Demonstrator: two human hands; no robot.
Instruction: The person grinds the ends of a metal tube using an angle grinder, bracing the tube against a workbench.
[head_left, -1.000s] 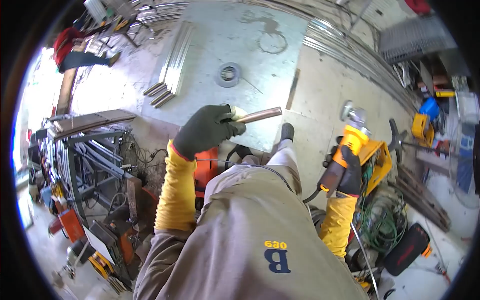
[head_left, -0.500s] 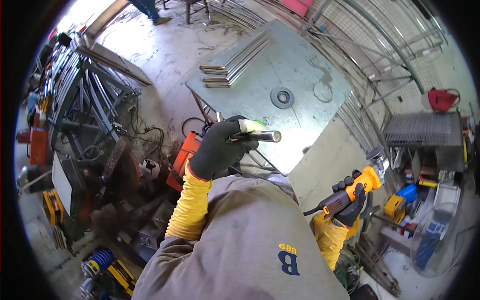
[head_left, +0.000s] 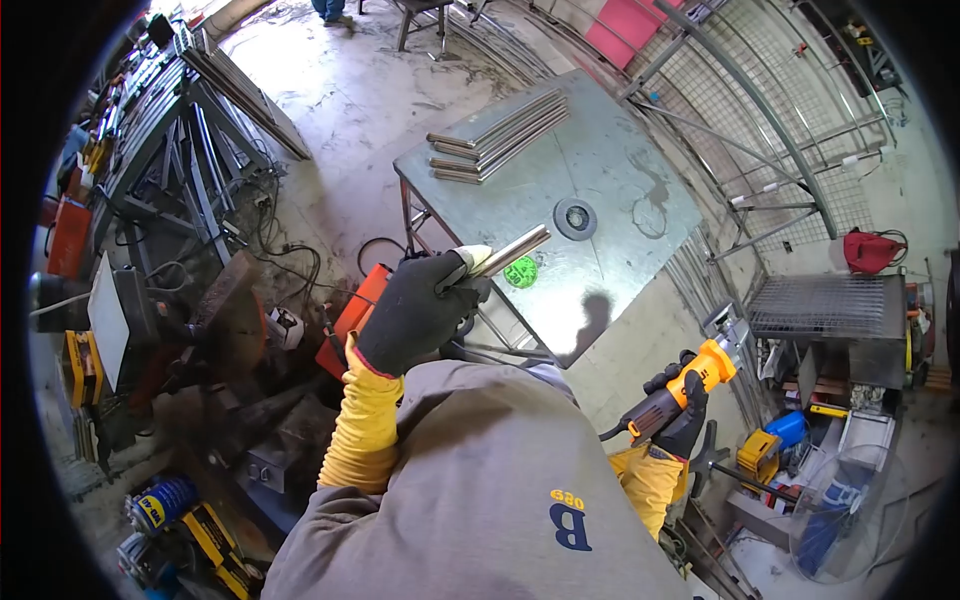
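Note:
My left hand (head_left: 422, 308), in a black glove, is closed around a shiny metal tube (head_left: 522, 247). The tube's far end slants up and right over the near edge of the metal table (head_left: 480, 210). Just beside it lies a green disc (head_left: 520, 272) with dark print. Off to the right, my right hand (head_left: 683, 415), also gloved, grips a yellow and black angle grinder (head_left: 690, 385) by its body. Its head points up and right, away from the tube, and its cord trails toward my shirt.
Several bent metal tubes (head_left: 500, 135) and a dark grinding disc (head_left: 574, 219) lie on the table. An orange machine (head_left: 352, 320) stands left of it. Stacked metal bars (head_left: 130, 130) fill the left side; a wire rack (head_left: 825, 305) stands right. A person's foot (head_left: 338, 20) shows at the top.
The tube has turned from nearly level to pointing up and right, uncovering the green disc. My left hand has dropped slightly; the grinder sits a little lower and farther left in view.

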